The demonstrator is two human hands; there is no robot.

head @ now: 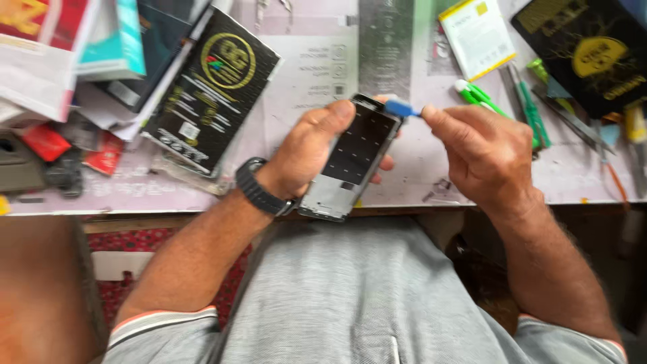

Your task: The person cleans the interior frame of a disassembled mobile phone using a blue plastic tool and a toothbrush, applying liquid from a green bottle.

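1. So the setting is a cluttered repair bench, a pale pinkish work mat covering the top, seen from straight above with the person's grey shirt filling the near part of the shot.

2. Left hand is wrapped around an opened phone frame, thumb lying over the far left corner, fingertips poking out past the right edge. So it's clamped on the phone, which sits tilted above the near edge of the bench, roughly dead centre. There's a dark watch on that wrist.

3. Right hand is pinched shut on a small blue pry tool, thumb and forefinger together. The tool's tip touches the far right corner of the phone frame.

4. The phone's inside is showing: dark panel with a grid pattern, silver rim around it.

5. Stuff lying about:
- a black packet with a yellow ring design on the left, tilted, just beside the left hand
- a heap of books and papers in the far left corner
- a white flat battery-looking pack far, right of centre
- green-handled tools just beyond the right hand
- another black packet with a yellow emblem in the far right corner
- red scraps at the left edge
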